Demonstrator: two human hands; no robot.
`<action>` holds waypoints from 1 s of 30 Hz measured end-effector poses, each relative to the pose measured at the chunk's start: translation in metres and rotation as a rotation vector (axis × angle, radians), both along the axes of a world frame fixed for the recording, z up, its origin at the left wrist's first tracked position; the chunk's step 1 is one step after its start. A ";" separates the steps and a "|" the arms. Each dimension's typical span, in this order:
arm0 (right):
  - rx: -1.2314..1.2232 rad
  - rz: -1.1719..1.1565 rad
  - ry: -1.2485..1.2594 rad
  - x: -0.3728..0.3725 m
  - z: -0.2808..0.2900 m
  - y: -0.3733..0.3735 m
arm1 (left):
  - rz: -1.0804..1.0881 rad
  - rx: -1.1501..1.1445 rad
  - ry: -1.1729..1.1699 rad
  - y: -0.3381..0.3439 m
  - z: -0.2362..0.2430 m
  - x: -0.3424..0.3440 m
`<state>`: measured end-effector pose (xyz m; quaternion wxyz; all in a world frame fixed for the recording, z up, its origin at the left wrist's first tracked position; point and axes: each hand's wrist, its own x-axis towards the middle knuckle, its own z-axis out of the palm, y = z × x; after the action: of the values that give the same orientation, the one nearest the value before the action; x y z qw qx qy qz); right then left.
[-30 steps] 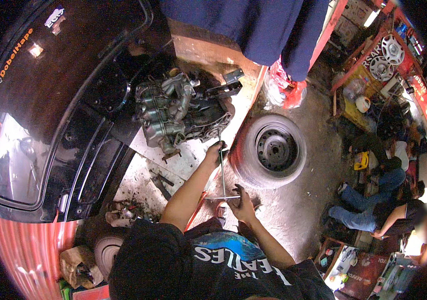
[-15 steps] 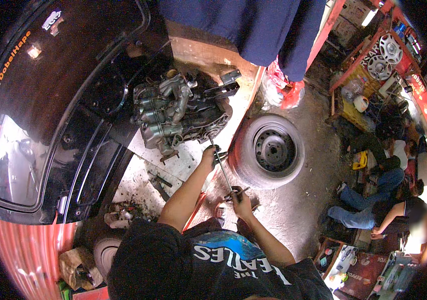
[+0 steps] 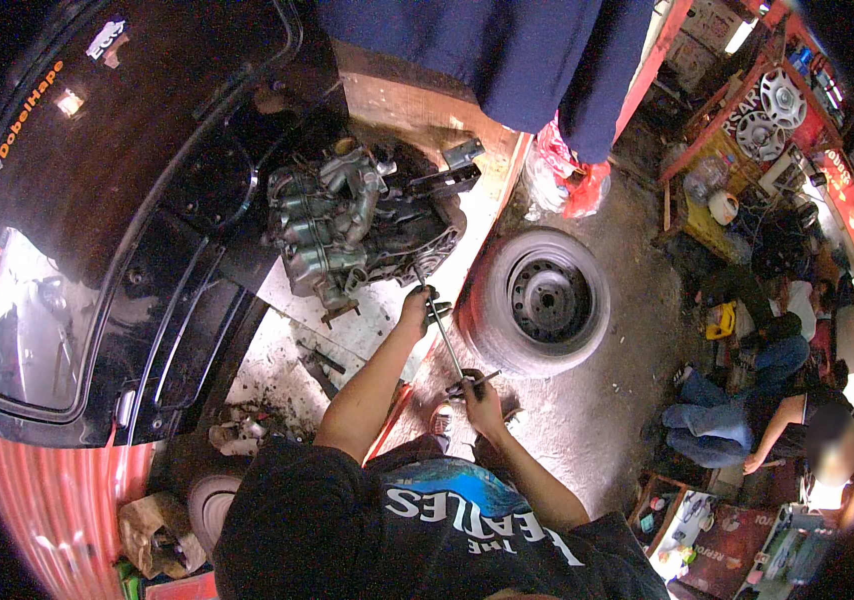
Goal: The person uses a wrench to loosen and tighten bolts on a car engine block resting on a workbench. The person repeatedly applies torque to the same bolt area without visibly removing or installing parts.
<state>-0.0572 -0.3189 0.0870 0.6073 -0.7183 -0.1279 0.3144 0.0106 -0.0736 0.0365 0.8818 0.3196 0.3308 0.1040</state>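
Two hands grip one long metal rod (image 3: 444, 330) at the middle of the frame. The left hand (image 3: 415, 310) is closed around its upper part, just below the engine block (image 3: 357, 235), which lies on a pale board (image 3: 367, 330) at centre left. The right hand (image 3: 482, 395) is wrapped around the rod's lower end, where a short cross handle sticks out. A wheel (image 3: 542, 300) lies flat on the floor just right of the rod.

Both hands (image 3: 415, 310) (image 3: 479, 392) forward — fingers curled.
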 end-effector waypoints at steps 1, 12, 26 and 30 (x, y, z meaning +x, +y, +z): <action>0.039 0.001 0.009 -0.001 -0.001 0.000 | -0.007 0.001 -0.007 0.000 0.000 0.000; 0.232 -0.046 0.291 0.005 -0.009 -0.002 | -0.001 0.019 0.036 -0.002 0.001 0.004; 0.070 -0.077 0.713 0.021 0.007 -0.027 | -0.124 -0.182 -0.153 -0.003 0.011 -0.013; -0.638 0.101 -0.734 -0.001 0.024 -0.027 | -0.117 -0.155 -0.144 -0.003 0.007 -0.012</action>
<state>-0.0581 -0.3462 0.1112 0.2556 -0.9250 -0.2653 0.0931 -0.0018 -0.0771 0.0438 0.9299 0.2610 0.2543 0.0492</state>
